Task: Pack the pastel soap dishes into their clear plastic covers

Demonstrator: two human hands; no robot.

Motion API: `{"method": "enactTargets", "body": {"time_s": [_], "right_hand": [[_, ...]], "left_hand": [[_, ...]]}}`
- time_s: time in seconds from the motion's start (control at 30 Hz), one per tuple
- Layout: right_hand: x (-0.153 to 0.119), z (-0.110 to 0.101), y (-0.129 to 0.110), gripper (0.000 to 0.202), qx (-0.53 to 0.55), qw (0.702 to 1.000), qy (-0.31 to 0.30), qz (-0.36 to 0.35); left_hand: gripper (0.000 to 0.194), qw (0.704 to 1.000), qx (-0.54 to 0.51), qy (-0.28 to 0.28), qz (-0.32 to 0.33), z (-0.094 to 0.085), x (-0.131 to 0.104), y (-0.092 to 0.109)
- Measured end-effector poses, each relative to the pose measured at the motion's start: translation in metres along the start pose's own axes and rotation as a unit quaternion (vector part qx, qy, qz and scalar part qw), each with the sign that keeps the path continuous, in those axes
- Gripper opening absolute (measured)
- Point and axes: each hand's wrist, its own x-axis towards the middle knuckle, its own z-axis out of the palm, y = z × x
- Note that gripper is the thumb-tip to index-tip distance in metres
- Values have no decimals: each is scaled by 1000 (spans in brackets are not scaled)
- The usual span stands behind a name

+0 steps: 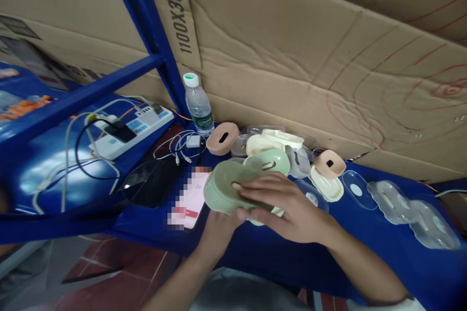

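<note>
A sage-green plastic soap dish point(221, 187) is held above the front of the blue table, its near side tilted toward me. My left hand point(223, 223) grips it from below, with most fingers hidden behind it. From the right, my right hand point(288, 204) is closed over its edge, fingers across the green surface and thumb underneath. Whether this is one part or two stacked together I cannot tell. Just behind lies a lighter green dish point(276, 159) with an oval slot, close to several cream dishes point(262, 143). Pale green edges show beneath my right hand.
A phone point(191, 197) lies left of my hands. Behind stand a water bottle point(199, 104) and a pink slotted dish point(222, 138). Clear plastic lids point(390, 199) lie rightward, beyond another pink dish point(330, 164). A power strip point(134, 131) with cables sits left, near a blue frame post point(146, 19).
</note>
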Motion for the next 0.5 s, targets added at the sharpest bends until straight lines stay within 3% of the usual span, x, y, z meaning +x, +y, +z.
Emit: {"method": "enactTargets", "body": {"time_s": [0.1,0.17,0.23,0.33,0.43,0.5], "right_hand": [[4,-4,5,26,-14,996,92,19],[10,-9,12,23,-112,984,141,1],[21,-14,24,23,-231,961,153,-23],[49,-18,54,25,-333,938,97,-12],[86,-14,89,35,-342,940,9,14],[107,-8,107,42,-333,943,-17,12]], "left_hand": [[70,995,-84,-23,-57,-1,3,4],[70,982,-150,0,-118,-3,1,5],[72,966,-196,43,-161,-6,-1,5],[83,954,-213,92,-188,-13,-2,4],[89,950,-227,101,-189,-17,-1,7],[90,949,-232,105,-185,-17,0,11]]}}
